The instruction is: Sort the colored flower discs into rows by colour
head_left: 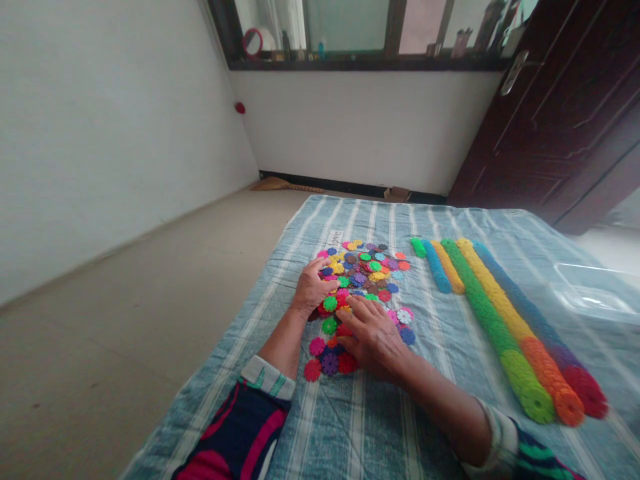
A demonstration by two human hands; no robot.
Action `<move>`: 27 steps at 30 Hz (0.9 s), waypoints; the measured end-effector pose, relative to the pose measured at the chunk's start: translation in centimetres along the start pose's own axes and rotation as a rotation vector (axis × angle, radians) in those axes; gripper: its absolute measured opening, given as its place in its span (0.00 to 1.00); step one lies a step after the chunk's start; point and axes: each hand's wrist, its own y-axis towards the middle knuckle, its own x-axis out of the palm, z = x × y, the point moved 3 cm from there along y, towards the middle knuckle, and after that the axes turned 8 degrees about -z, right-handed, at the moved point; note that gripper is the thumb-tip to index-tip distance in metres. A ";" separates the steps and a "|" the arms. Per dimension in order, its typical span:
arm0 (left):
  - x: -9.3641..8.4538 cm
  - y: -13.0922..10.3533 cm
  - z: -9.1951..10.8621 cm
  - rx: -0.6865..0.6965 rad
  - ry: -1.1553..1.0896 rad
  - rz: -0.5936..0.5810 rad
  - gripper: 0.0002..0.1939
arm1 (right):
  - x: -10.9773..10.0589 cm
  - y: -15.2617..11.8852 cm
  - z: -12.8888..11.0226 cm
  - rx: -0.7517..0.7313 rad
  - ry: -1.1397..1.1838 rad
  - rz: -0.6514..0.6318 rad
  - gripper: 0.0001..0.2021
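Spread over the cloth is a pile of notched, flower-shaped plastic discs (359, 278) in many colours. My left hand (311, 288) rests at the pile's left side, thumb and fingers apart around some discs; its fingertips are partly hidden among them. Over the near right part of the pile lies my right hand (374, 330), palm down with fingers stretched across the discs. Neither hand shows a disc lifted in it. A green disc (330, 303) and a purple disc (330, 363) lie close to the hands.
Long rows of stacked discs (487, 313) in green, yellow, orange, blue and red lie to the right. Beyond them stands a clear plastic tub (597, 293). Striped cloth (265, 320) covers the table. A paper label (336, 237) lies behind the pile. A dark door (540, 113) is at the back right.
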 end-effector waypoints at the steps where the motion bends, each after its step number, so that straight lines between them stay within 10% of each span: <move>1: 0.0 0.0 -0.1 -0.002 -0.008 -0.002 0.26 | 0.1 0.2 0.3 0.014 -0.009 -0.017 0.15; 27: -0.4 0.0 0.1 0.022 -0.008 0.037 0.10 | -0.1 0.2 0.7 0.028 -0.037 -0.032 0.09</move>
